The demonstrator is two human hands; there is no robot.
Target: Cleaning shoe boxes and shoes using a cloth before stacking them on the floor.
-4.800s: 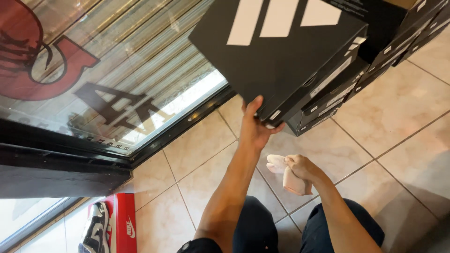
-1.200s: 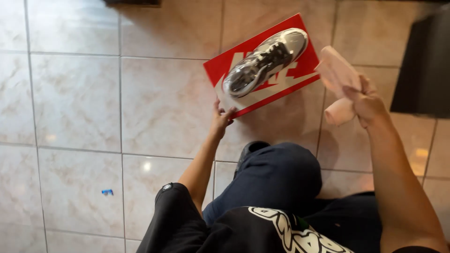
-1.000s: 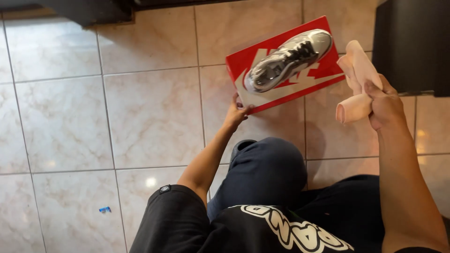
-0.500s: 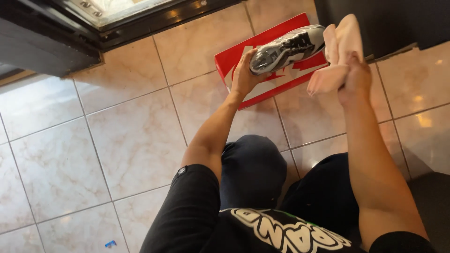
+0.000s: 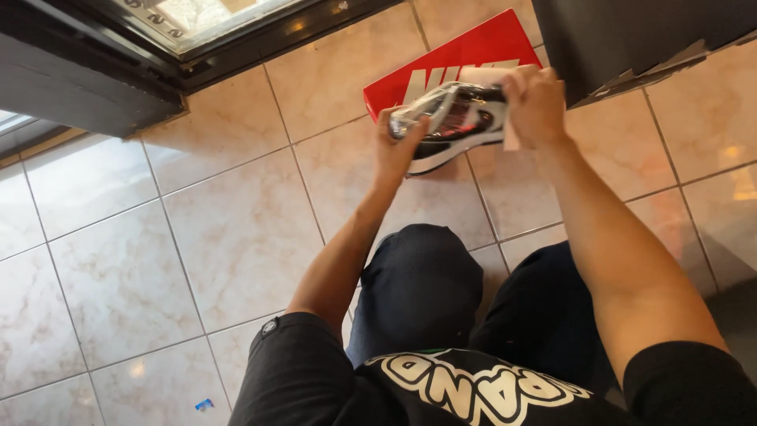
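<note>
A silver, black and red sneaker (image 5: 453, 125) is held up in front of me, above a red shoe box (image 5: 465, 55) that lies on the tiled floor. My left hand (image 5: 398, 146) grips the sneaker at its toe end. My right hand (image 5: 536, 102) is at the heel end and presses a pale pink cloth (image 5: 509, 130) against the shoe; most of the cloth is hidden under the hand.
A stack of black shoe boxes (image 5: 631, 35) stands at the upper right. A dark-framed glass door (image 5: 189, 47) runs along the top left. My knees in dark trousers (image 5: 426, 284) are below the hands. A small blue scrap (image 5: 203, 405) lies on the tiles.
My left hand has lifted the sneaker off the red box. My right hand has brought the pink cloth from beside the shoe onto its heel end.
</note>
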